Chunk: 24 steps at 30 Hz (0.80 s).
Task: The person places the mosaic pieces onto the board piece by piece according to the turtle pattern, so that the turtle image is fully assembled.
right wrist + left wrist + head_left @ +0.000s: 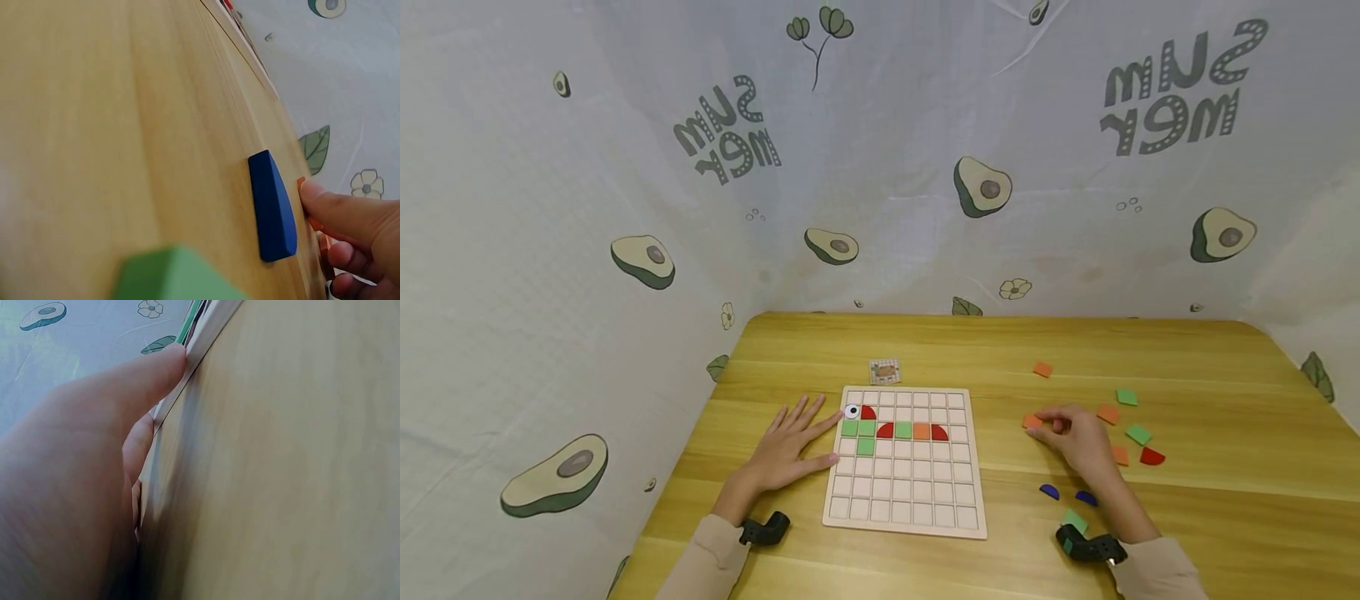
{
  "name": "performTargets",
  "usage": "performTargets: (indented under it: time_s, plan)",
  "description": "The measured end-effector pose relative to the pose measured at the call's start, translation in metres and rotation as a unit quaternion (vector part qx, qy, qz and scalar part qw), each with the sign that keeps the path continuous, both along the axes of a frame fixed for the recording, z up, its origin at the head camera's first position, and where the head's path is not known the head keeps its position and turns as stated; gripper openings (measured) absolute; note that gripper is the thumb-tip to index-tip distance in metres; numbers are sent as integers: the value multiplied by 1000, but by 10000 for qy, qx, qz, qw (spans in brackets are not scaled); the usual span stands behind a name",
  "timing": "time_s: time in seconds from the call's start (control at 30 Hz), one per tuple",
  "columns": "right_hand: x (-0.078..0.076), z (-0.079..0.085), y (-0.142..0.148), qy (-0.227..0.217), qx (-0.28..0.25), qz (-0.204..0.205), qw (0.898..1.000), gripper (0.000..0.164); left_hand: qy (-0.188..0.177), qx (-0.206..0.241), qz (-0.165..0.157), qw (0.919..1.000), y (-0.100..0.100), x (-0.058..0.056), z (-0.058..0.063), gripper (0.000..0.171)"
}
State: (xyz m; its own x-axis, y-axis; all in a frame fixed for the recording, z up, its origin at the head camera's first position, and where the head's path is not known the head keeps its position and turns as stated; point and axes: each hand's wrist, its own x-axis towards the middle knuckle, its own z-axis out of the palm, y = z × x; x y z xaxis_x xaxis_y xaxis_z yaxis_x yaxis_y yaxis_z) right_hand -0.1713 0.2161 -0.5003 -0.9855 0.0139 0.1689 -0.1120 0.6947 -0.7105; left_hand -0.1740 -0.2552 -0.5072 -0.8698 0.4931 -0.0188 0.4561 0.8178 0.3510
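We are judging the work as part-way along: on the wooden board point(906, 492) we are counting nine pieces lying in cells, while most cells are holding nothing. A white eye piece point(852, 411) and a red quarter piece point(868, 412) are sharing one row; a run of six pieces point(903, 430) — green, green, red, green, orange, red — is filling most of the next row nearer the person, and a lone green square point(865, 447) is sitting below that.

The left hand point(784, 450) is resting with fingers spread, thumb and forefinger touching the board's left edge. The right hand point(1082, 442) is pinching an orange tile point(1032, 422) to the right of the board, well apart from it; whether the tile is clear of the table point(1225, 517), we are unable to tell.

Around that hand nine loose pieces point(1138, 434) are lying off the board: three orange, three green, one red, two blue. A small picture card point(884, 371) is lying just beyond the board, too small for reading, so we are leaving open how many pieces are belonging.
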Motion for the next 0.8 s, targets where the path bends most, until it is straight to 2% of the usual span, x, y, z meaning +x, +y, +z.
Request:
performTargets:
  time_s: [0.37, 0.6, 0.8]
  plan:
    - [0, 3, -4, 101, 99, 43, 9999, 29, 0, 7, 27, 10000, -1, 2, -1, 71]
    - [-2, 18, -14, 75, 37, 135, 9999, 30, -7, 24, 29, 10000, -1, 2, 0, 71]
    - [-4, 31, -29, 347, -77, 293, 9989, 27, -26, 22, 15, 10000, 0, 1, 2, 71]
